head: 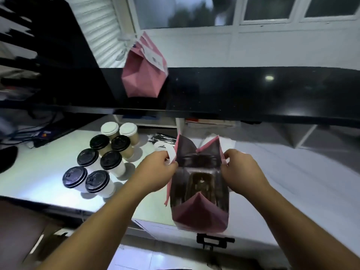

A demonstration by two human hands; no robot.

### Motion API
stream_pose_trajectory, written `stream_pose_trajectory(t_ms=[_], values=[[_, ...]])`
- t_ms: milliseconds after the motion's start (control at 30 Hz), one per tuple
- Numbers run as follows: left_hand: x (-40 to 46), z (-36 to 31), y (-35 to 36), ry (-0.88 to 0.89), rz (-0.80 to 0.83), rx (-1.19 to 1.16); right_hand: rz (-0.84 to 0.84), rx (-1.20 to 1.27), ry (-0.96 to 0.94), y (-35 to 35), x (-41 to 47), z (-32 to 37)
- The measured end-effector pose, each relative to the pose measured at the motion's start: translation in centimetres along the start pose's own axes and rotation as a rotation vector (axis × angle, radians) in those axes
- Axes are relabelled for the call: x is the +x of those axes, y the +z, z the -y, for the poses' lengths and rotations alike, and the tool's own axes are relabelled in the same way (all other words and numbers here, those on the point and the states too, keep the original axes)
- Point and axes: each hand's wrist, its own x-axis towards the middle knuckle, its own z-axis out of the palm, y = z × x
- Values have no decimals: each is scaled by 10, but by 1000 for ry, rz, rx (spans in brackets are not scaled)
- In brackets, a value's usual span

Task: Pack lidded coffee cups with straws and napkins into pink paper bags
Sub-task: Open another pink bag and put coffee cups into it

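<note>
An open pink paper bag (200, 215) stands at the white counter's front edge, its mouth spread wide and its dark inside visible. My left hand (155, 168) pinches the bag's left rim together with a white paper slip (171, 152). My right hand (239, 168) pinches the right rim. Something dark lies at the bottom of the bag; I cannot tell what it is. Several lidded coffee cups (101, 158), most with black lids and two with white lids, stand grouped to the left. Black straws (163, 139) lie behind the bag.
A closed pink bag (144, 73) with a white label sits on the raised black ledge (253, 90) at the back. Cables and dark devices lie at the far left. White paper or napkins (229, 142) lie right of the bag. The counter edge (58, 203) runs below my arms.
</note>
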Motion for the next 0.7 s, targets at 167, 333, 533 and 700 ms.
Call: stream_pose_trajectory(t_ms=[167,333,533,700], values=[[15,18,-13,-104,-28,-62,74,52,-65,14,30,20],[33,46,-29,-112,-29,-51,98,59,-108,31,48,48],[67,86,-51,-46,12,-64,71,73,-80,51,54,81],[92,113,-65,55,107,-128,1,41,-4,68,55,106]])
